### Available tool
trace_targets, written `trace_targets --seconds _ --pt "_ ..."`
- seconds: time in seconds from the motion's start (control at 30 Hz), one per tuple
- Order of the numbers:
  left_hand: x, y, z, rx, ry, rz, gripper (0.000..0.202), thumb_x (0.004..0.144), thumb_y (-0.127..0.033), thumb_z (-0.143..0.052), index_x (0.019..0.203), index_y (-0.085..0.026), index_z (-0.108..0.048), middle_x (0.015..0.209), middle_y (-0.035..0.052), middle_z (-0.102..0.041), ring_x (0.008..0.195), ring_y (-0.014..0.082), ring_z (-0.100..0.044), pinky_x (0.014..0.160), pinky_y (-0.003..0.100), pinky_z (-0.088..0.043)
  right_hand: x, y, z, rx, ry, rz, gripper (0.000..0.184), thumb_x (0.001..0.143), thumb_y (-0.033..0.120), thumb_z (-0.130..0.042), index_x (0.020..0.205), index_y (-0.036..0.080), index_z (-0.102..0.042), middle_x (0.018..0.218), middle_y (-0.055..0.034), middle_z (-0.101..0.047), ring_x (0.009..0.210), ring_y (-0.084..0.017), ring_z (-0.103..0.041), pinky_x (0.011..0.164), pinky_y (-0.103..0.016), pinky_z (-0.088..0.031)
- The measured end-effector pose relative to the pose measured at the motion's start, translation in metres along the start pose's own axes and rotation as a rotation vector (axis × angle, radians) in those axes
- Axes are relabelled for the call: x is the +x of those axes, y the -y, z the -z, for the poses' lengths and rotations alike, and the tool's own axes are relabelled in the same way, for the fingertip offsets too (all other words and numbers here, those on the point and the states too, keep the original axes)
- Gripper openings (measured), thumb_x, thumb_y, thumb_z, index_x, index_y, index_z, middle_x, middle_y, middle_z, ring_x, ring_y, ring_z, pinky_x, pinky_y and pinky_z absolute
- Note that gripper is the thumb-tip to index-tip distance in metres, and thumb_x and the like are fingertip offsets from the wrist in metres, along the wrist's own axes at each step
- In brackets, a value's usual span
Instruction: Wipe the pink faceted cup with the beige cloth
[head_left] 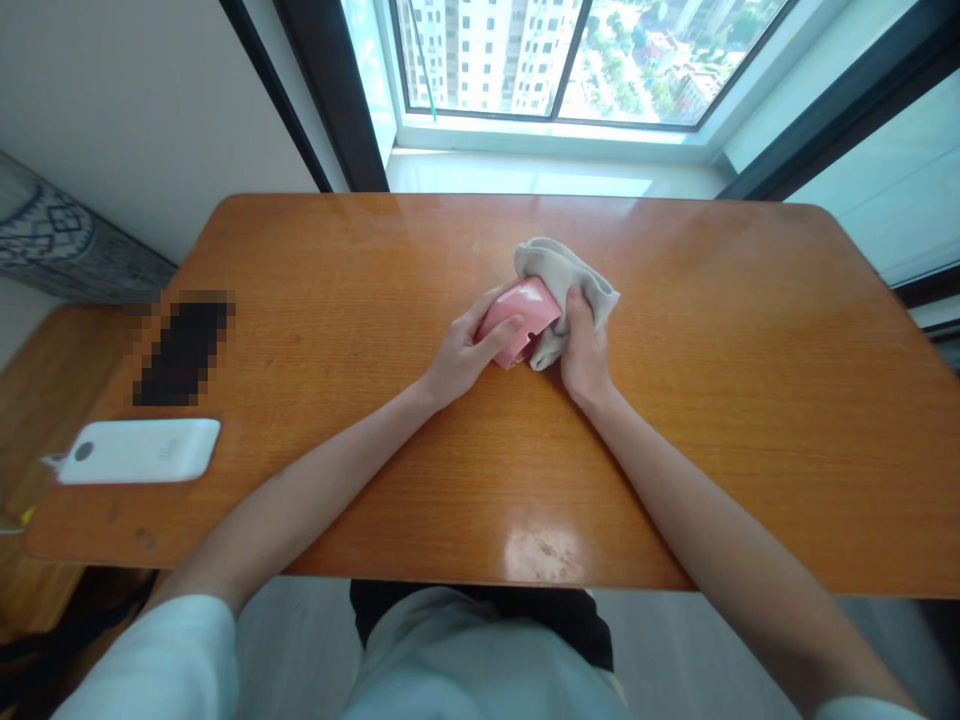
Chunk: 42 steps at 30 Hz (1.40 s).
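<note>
Over the middle of the wooden table, my left hand (469, 350) is closed around a glossy pink object (527, 308), its thumb lying across the near side. The object looks hollow, with a notched lower edge; its exact kind cannot be made out. My right hand (586, 345) grips a light grey cloth (562, 268), thumb on top and fingers hidden beneath the fabric. The cloth bunches up against the right side of the pink object and hangs down behind it.
A white power strip-like device (142, 451) with a cable lies at the table's left front. Behind it is a black pixelated rectangle (184, 352). The brown wooden table (360, 260) reaches toward a window (555, 60). A patterned grey fabric (67, 235) stands at the far left.
</note>
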<state>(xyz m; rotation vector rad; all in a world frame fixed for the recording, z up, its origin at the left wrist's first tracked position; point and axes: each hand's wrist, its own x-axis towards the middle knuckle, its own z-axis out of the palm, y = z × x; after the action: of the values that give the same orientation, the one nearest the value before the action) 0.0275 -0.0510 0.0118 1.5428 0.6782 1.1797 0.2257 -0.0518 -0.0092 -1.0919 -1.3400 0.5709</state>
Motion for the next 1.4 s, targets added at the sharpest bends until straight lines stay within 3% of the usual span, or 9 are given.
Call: trace_targets --seconds 0.13,0.33,0.43,0.6,0.7,0.9,1.03,1.23,1.4 --pt "0.000 0.002 0.002 0.007 0.014 -0.008 0.064 0.106 -0.064 -0.073 0.154 -0.023 -0.067 0.159 0.0114 -0.071 0.148 0.0299 -0.066 0.129 0.040 -0.050 0.005 -0.019 0.003 0.087 -0.005 -0.073 0.052 0.111 0.070 -0.055 0.122 0.023 -0.075 0.108 -0.0020 -0.083 0.100 -0.020 -0.081 0.094 -0.037 -0.068" --pt "0.000 0.006 0.006 -0.049 0.054 -0.010 0.062 0.108 -0.064 -0.069 0.157 -0.027 -0.065 0.164 0.0095 -0.067 0.152 0.0321 -0.063 0.132 0.044 -0.047 -0.005 0.010 -0.001 0.116 -0.125 -0.186 0.046 0.108 0.069 -0.063 0.109 0.025 -0.078 0.091 -0.0004 -0.078 0.101 -0.023 -0.079 0.094 -0.036 -0.067" --pt "0.000 0.010 0.008 -0.096 0.073 -0.016 0.059 0.108 -0.062 -0.069 0.158 -0.029 -0.065 0.168 0.0082 -0.064 0.156 0.0337 -0.060 0.135 0.048 -0.045 -0.009 0.023 0.001 0.027 -0.085 -0.042 0.045 0.111 0.066 -0.060 0.114 0.025 -0.080 0.101 -0.0030 -0.083 0.108 -0.027 -0.081 0.104 -0.045 -0.067" --pt "0.000 0.017 0.012 -0.172 0.115 -0.065 0.061 0.101 -0.054 -0.080 0.154 -0.029 -0.066 0.164 0.0071 -0.068 0.153 0.0347 -0.063 0.134 0.050 -0.048 -0.004 0.041 0.010 -0.261 0.132 0.421 0.049 0.117 0.055 -0.047 0.156 0.035 -0.070 0.161 -0.0049 -0.073 0.153 -0.034 -0.067 0.133 -0.062 -0.051" --pt "-0.003 0.015 0.009 -0.124 0.112 -0.111 0.061 0.100 -0.055 -0.079 0.153 -0.028 -0.064 0.160 0.0078 -0.070 0.149 0.0346 -0.066 0.130 0.050 -0.054 -0.005 0.050 0.011 -0.408 0.173 0.572 0.053 0.117 0.051 -0.047 0.165 0.035 -0.062 0.167 -0.0061 -0.069 0.158 -0.036 -0.062 0.135 -0.064 -0.049" --pt "-0.009 0.008 -0.005 0.228 0.002 -0.218 0.081 0.092 -0.052 -0.088 0.160 -0.024 -0.053 0.159 0.0152 -0.068 0.146 0.0338 -0.069 0.126 0.051 -0.056 -0.008 0.056 0.009 -0.493 0.206 0.615 0.057 0.117 0.049 -0.045 0.171 0.035 -0.056 0.169 -0.0075 -0.067 0.161 -0.037 -0.060 0.136 -0.066 -0.047" --pt "-0.010 0.001 -0.004 0.378 -0.053 -0.178 0.069 0.085 -0.053 -0.095 0.136 -0.019 -0.065 0.131 0.0130 -0.081 0.117 0.0303 -0.080 0.104 0.045 -0.066 -0.009 0.056 0.011 -0.485 0.246 0.638 0.057 0.117 0.048 -0.045 0.171 0.036 -0.056 0.169 -0.0066 -0.067 0.161 -0.038 -0.060 0.137 -0.068 -0.044" --pt "-0.013 0.001 -0.001 0.369 -0.046 -0.148 0.077 0.077 -0.053 -0.099 0.135 -0.019 -0.061 0.127 0.0127 -0.081 0.110 0.0308 -0.080 0.095 0.044 -0.068 -0.011 0.060 0.010 -0.530 0.241 0.677 0.056 0.115 0.046 -0.049 0.170 0.036 -0.057 0.165 -0.0063 -0.070 0.156 -0.038 -0.064 0.134 -0.068 -0.045" --pt "-0.012 0.010 -0.002 0.384 0.052 -0.087 0.047 0.080 -0.052 -0.094 0.101 -0.019 -0.068 0.099 0.0073 -0.081 0.093 0.0282 -0.079 0.079 0.040 -0.066 -0.011 0.060 0.008 -0.552 0.305 0.735 0.058 0.110 0.048 -0.058 0.168 0.038 -0.058 0.163 -0.0053 -0.072 0.153 -0.040 -0.066 0.133 -0.069 -0.045"
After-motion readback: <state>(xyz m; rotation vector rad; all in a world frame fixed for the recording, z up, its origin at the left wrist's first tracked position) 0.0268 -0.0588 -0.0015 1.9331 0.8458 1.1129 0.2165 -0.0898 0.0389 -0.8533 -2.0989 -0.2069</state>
